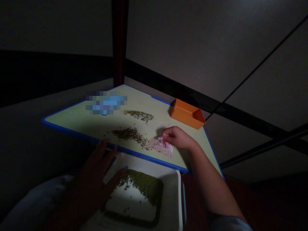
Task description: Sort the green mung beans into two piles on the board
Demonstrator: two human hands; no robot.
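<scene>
My right hand point(176, 137) is closed in a pinch on a pinkish see-through half-round protractor point(161, 147), which stands on the pale tabletop point(96, 120). Just left of the protractor lies a loose pile of small green-brown beans point(130, 134). A second scatter of beans point(141, 116) sits farther back. My left hand point(98, 166), dark in shadow, has its fingers spread, with fingertips by the table's blue front edge and the thumb over a white tub point(173, 192). Inside the tub, more beans point(144, 184) are heaped toward the back and right.
An orange open box point(187, 114) stands at the table's back right edge. A blue item point(107, 104), blurred out by pixels, lies at the back left. Behind the table rise walls point(192, 48) with dark bands, and the room is dim.
</scene>
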